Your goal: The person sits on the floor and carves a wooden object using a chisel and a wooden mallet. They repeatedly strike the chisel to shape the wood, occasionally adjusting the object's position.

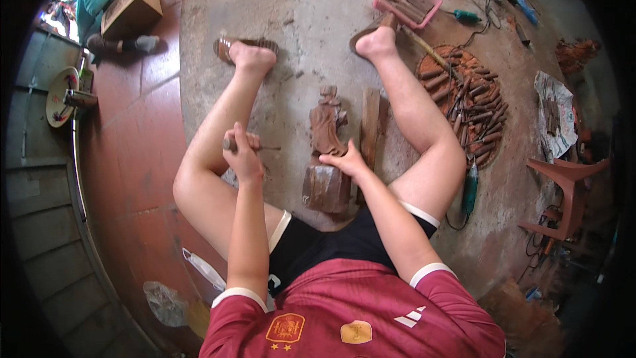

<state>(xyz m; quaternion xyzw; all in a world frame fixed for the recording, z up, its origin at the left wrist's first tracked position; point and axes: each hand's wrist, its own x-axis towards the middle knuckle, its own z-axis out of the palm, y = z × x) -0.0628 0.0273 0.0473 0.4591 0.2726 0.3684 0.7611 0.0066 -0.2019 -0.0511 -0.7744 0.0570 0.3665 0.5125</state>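
Note:
My left hand [246, 159] is closed around a carving chisel [230, 145]. Its wooden handle shows at the fist's left, and its thin metal shaft points right. Between my legs stands a carved wooden figure [325, 126], reddish brown, in draped clothing, on a rough wooden block [326, 189]. My right hand [346, 162] grips the lower part of the figure, thumb across its front, just above the block. The chisel's tip is apart from the figure. A plank [370, 126] lies right beside the figure.
Several wooden-handled chisels [474, 106] lie in a round tray at right, with a mallet handle [424, 48] across its far edge. Beyond my right foot sits a pink basket [430, 20] of tools. Power tools and cords lie farther right, near a brown stool [566, 192]. Another person [93, 3] is far left.

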